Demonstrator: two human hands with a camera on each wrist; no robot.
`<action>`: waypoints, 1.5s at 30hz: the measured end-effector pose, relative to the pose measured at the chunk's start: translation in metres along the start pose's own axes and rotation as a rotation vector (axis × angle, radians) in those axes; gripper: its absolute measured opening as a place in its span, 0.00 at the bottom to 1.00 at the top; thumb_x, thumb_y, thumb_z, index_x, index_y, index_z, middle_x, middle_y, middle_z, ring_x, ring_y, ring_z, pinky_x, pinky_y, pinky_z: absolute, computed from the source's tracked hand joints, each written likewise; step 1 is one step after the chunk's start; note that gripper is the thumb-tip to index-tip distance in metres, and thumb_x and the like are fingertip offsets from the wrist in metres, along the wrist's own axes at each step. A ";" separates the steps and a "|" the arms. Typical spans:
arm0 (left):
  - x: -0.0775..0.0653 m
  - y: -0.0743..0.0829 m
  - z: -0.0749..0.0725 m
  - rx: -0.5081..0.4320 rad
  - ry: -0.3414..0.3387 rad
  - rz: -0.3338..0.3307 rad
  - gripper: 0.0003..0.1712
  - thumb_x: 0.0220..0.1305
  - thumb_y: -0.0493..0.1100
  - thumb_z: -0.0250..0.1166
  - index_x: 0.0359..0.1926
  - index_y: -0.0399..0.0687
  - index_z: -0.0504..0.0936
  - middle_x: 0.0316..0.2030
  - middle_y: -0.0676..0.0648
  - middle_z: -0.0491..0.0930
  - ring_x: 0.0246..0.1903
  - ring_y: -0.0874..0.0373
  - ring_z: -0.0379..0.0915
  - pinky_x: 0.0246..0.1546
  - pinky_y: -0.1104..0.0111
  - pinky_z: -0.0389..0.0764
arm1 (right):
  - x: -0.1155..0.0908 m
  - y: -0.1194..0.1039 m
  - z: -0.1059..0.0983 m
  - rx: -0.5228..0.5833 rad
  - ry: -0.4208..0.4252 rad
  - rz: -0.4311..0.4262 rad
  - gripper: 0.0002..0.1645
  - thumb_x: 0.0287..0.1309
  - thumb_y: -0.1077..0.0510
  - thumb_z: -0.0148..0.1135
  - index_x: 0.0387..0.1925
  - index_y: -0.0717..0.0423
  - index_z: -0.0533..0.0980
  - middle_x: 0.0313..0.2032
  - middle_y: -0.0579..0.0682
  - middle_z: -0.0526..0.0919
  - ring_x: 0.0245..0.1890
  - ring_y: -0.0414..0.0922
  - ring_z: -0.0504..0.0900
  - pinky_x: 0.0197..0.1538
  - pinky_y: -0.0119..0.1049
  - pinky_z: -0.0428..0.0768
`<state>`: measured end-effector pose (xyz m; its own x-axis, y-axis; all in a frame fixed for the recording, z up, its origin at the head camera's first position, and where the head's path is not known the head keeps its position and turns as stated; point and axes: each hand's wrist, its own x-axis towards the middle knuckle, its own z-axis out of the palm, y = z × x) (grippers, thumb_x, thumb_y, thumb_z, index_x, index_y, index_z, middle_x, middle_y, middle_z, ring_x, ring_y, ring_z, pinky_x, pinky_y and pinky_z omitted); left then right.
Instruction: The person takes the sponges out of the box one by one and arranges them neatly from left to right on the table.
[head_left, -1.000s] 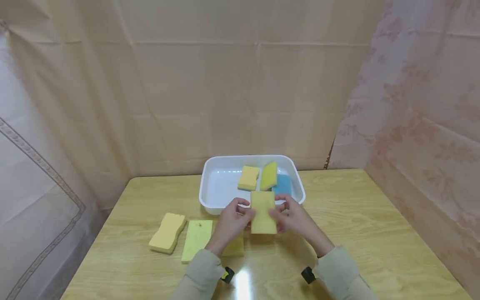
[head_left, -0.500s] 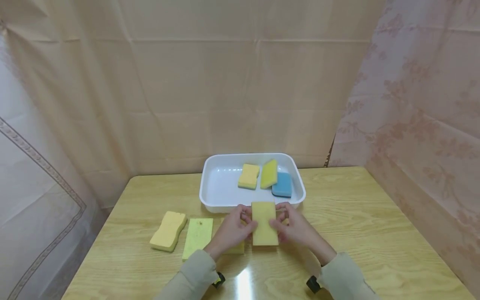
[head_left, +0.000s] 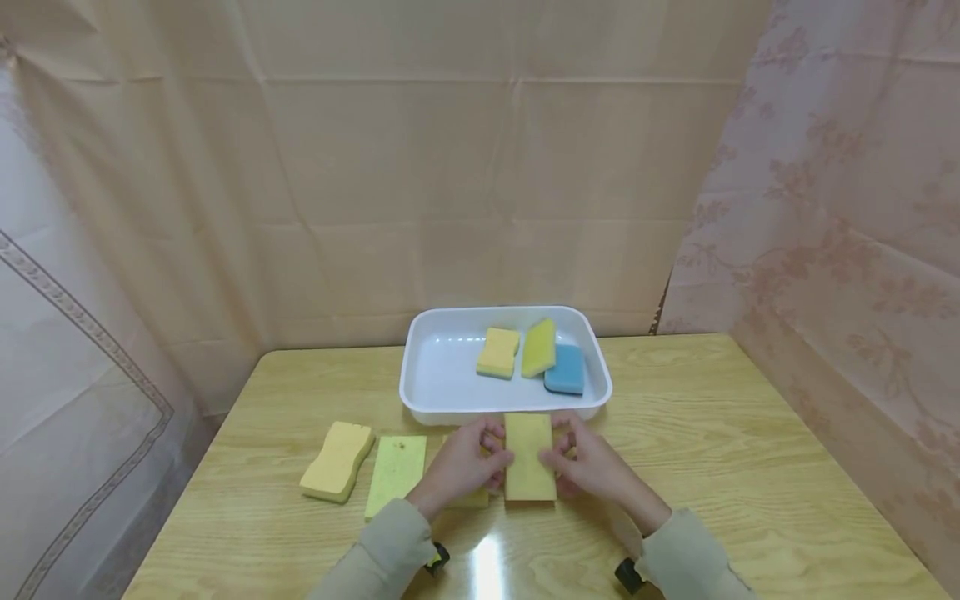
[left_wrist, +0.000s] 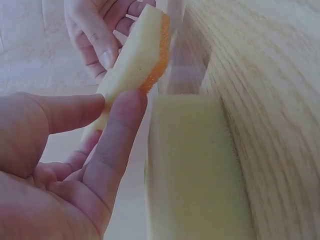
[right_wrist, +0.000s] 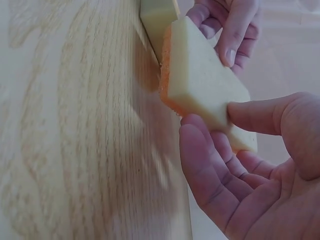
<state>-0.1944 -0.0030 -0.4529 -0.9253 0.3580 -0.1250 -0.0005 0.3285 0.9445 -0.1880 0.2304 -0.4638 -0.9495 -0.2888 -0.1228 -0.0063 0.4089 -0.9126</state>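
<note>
A pale yellow sponge (head_left: 528, 458) with an orange underside is held between both hands, close over the table. My left hand (head_left: 465, 462) pinches its left edge, thumb on the yellow face and fingers beneath. On the opposite edge my right hand (head_left: 588, 462) grips it the same way. The orange layer shows along the sponge's edge in both wrist views. Just left of it a yellow sponge (left_wrist: 195, 165) lies on the table, mostly hidden behind the left hand in the head view. Further left lie a yellow-green sponge (head_left: 397, 471) and a wavy-sided yellow sponge (head_left: 337, 462).
A white tray (head_left: 442, 408) stands behind the hands at the table's back edge. In it are a small yellow sponge (head_left: 498, 352), a leaning yellow-green sponge (head_left: 538, 346) and a blue sponge (head_left: 565, 369). Curtains (head_left: 480, 167) hang behind the wooden table (head_left: 750, 467).
Both hands have drawn the held sponge back from the tray's front rim and lowered it toward the table. The blue sponge in the tray now shows fully. The other sponges have stayed put.
</note>
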 end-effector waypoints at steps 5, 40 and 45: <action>-0.001 0.000 -0.001 0.025 0.002 -0.023 0.14 0.66 0.35 0.68 0.51 0.38 0.78 0.33 0.47 0.82 0.27 0.51 0.83 0.30 0.59 0.87 | 0.001 0.000 0.000 -0.009 -0.009 0.039 0.29 0.68 0.57 0.65 0.63 0.60 0.62 0.35 0.55 0.79 0.24 0.49 0.82 0.26 0.42 0.84; 0.001 -0.012 -0.004 0.678 0.079 0.234 0.09 0.65 0.41 0.67 0.27 0.48 0.80 0.13 0.59 0.67 0.13 0.67 0.60 0.14 0.73 0.62 | 0.009 0.005 0.010 -0.074 -0.061 0.124 0.35 0.66 0.58 0.67 0.68 0.66 0.64 0.34 0.52 0.81 0.22 0.48 0.83 0.24 0.42 0.84; 0.001 -0.011 -0.002 0.711 0.062 0.202 0.11 0.65 0.41 0.67 0.25 0.49 0.79 0.14 0.58 0.67 0.13 0.66 0.61 0.14 0.73 0.63 | 0.009 0.004 0.010 -0.082 -0.079 0.130 0.36 0.66 0.57 0.67 0.69 0.66 0.63 0.34 0.52 0.80 0.21 0.48 0.83 0.24 0.42 0.84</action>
<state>-0.1961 -0.0080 -0.4624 -0.9009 0.4287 0.0678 0.3987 0.7557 0.5196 -0.1934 0.2207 -0.4722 -0.9163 -0.2950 -0.2708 0.0861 0.5154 -0.8526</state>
